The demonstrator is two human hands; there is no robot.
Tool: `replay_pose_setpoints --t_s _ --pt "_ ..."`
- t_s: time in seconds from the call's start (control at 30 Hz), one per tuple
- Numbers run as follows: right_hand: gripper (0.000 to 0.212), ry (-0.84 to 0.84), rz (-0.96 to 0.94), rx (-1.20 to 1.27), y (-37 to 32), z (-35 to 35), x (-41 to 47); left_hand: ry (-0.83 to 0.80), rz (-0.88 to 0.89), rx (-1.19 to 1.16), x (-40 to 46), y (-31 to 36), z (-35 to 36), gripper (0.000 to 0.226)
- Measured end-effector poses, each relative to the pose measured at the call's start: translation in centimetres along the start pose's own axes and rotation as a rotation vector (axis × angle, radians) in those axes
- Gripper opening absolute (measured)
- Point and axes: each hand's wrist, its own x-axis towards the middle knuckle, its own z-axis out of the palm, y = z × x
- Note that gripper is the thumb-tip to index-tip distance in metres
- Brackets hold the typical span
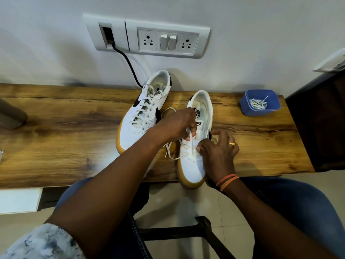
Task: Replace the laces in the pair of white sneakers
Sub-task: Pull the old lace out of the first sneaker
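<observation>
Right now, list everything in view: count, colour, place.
sneakers: two, white with tan soles, on the table, side by side
lace: one, cream, loose on the right sneaker
table: one, brown wood, against the wall
tub: one, blue, on the table's right end, holding laces
socket panel: one, white, on the wall
cable: one, black, from the panel down behind the sneakers
left hand: pinches the lace
right hand: at the right sneaker's eyelets
</observation>
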Motion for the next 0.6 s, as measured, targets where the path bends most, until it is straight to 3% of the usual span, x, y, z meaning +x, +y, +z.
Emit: replay_pose_setpoints --t_s 0.1,0.3,0.37,0.43,0.5,0.6 --pt "0.005 0.076 0.044 0.006 1.2 -1.0 0.5 -0.007 0.012 0.001 0.0 0.0 -0.1 0.026" --pt "0.004 0.084 0.446 0.039 4.5 -2.6 2.3 -0.016 0.006 0.004 -0.1 0.1 -0.2 0.025" --pt "0.015 0.082 0.339 0.014 3.7 -2.3 1.7 -0.019 0.003 0.007 -0.1 0.1 -0.3 0.025" --pt "0.026 0.079 0.112 -0.036 2.1 -1.5 0.7 -0.020 0.004 0.005 -0.1 0.2 -0.3 0.025" --pt "0.024 0.050 -0.064 -0.075 0.7 -0.7 0.1 -0.022 0.000 0.010 -0.1 0.3 -0.3 0.025" --pt "0.015 0.019 -0.103 -0.081 -0.2 0.2 0.0 -0.019 -0.009 0.013 -0.1 0.3 -0.2 0.024"
